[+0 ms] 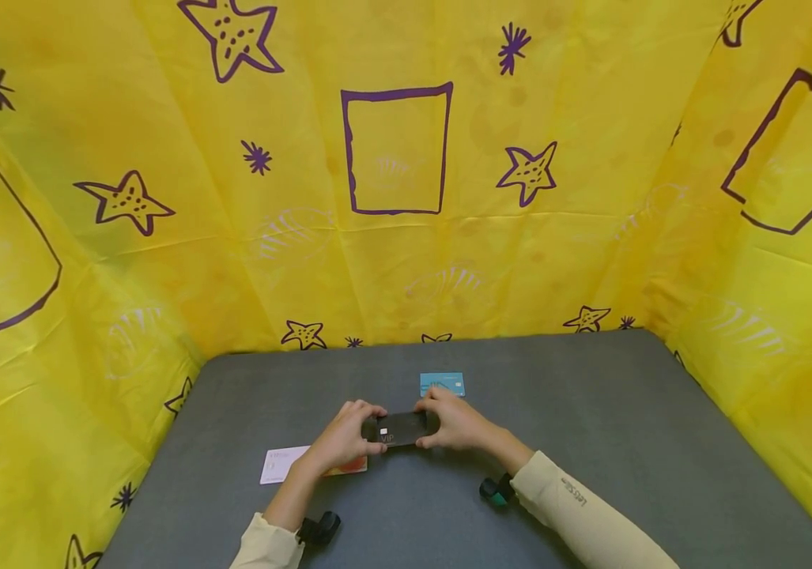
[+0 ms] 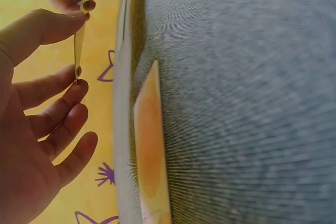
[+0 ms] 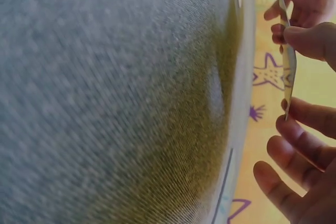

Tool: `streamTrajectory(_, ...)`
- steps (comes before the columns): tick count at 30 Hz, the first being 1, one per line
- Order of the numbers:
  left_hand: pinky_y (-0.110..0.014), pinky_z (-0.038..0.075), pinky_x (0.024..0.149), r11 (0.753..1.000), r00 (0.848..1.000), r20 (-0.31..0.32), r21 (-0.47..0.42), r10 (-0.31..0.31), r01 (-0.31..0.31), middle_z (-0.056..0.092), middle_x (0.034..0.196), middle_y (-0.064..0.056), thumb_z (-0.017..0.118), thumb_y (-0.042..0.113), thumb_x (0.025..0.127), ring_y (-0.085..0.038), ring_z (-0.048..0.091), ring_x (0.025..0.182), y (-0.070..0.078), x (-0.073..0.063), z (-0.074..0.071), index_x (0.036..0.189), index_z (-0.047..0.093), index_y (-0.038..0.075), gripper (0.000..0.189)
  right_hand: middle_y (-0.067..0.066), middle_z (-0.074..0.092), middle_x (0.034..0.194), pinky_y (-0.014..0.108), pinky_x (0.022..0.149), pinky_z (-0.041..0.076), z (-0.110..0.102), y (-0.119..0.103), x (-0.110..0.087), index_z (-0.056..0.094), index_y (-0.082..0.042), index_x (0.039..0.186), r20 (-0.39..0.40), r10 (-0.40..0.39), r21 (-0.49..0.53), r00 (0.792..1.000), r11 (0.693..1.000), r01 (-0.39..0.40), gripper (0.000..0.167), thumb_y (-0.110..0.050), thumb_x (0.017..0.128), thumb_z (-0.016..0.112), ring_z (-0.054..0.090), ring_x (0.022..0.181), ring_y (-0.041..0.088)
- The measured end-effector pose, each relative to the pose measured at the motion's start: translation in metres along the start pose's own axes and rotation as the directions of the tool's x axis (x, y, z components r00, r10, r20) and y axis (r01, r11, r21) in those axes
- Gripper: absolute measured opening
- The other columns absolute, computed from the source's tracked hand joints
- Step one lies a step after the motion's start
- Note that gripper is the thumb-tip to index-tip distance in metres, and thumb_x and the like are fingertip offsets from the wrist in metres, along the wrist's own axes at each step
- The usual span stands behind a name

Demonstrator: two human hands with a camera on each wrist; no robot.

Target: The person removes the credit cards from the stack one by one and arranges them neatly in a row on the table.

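A black card (image 1: 404,429) with a small chip and the letters VIP is held up above the table between both hands. My left hand (image 1: 340,437) pinches its left end between thumb and fingertips, and my right hand (image 1: 457,421) pinches its right end the same way. Both wrist views show the card (image 2: 80,45) nearly edge-on, thin, with the other fingers spread beside it. Under the left hand lies a white and orange flat card (image 1: 283,466), its middle hidden by that hand. Just beyond the right hand, a blue card (image 1: 443,382) lies flat, its lower edge partly covered by fingers.
The grey table (image 1: 591,458) carries the cards. Yellow cloth (image 1: 391,269) with purple starfish drawings hangs behind it and along both sides. Dark straps with small devices (image 1: 320,528) sit at both wrists, by the cream sleeves.
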State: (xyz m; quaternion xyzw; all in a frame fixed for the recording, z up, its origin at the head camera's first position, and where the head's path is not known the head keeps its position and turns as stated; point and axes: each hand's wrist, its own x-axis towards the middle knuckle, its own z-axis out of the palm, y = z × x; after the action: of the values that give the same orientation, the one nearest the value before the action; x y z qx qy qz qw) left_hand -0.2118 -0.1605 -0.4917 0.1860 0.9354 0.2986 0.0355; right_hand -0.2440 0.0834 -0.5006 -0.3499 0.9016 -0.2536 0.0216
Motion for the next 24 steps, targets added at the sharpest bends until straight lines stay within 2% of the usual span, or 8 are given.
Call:
streamTrajectory(6,-0.042,0.043,0.088,1.000,1.000,0.027,-0.003,-0.017,0.017,0.060,0.110,-0.004,0.083,0.024,0.073,-0.019,0.047,0.103,-0.003,-0.003,0.004,0.116,0.066,0.011,0.047,-0.004,0.054,0.100,0.024,0.076,0.042,0.004,-0.004,-0.001,0.068,-0.013,0.115,0.023,0.009,-0.013,1.000,1.000,-0.009,0.047,-0.036,0.077,0.081,0.047,0.087,0.007)
streamTrajectory(17,-0.043,0.043,0.089,0.998,0.999,0.033,0.059,0.019,-0.021,0.062,0.105,-0.006,0.087,0.023,0.067,-0.022,0.050,0.101,-0.005,-0.007,0.005,0.107,0.068,0.007,0.047,-0.005,0.054,0.097,0.023,0.079,0.043,0.012,-0.005,0.004,0.070,-0.012,0.114,0.064,0.020,-0.031,0.998,0.999,-0.018,0.048,-0.037,0.074,0.082,0.048,0.088,0.007)
streamTrajectory(24,-0.045,0.043,0.090,0.999,0.998,0.066,0.051,0.006,-0.009,0.063,0.108,-0.006,0.086,0.024,0.067,-0.023,0.050,0.104,-0.008,-0.005,0.006,0.108,0.068,0.008,0.047,-0.006,0.053,0.096,0.023,0.077,0.042,0.013,-0.007,0.004,0.070,-0.013,0.114,0.093,0.031,-0.037,0.995,0.999,-0.028,0.048,-0.038,0.075,0.081,0.047,0.087,0.007)
